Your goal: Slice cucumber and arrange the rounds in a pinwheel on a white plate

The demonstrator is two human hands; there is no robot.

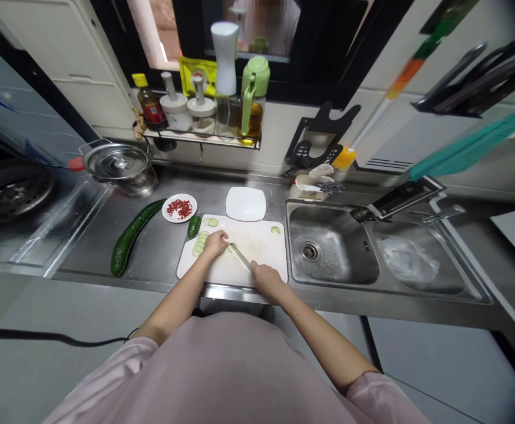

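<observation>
Steel surface (89, 241) runs along a kitchen wall, with a white cutting board (266, 250) lying at its front edge. Over the board, the right hand (268, 280) has its grip closed around the handle of a knife (242, 258), the blade slanting toward the left hand (215, 244). That hand's fingers are bent close beside the blade tip; whether its grip holds anything, I cannot tell. Cucumber slices (201, 242) lie overlapped on the board, just left of that hand. Sideways, a whole cucumber (136, 238) lies left of the board, and a sink (328, 229) is just right of it. Farther back are a plate (165, 213) of red bits (180, 208) and a white dish (246, 203). Beyond, a lidded pot (138, 184) stands left of a wall shelf (187, 139) carrying bottles (225, 112).
</observation>
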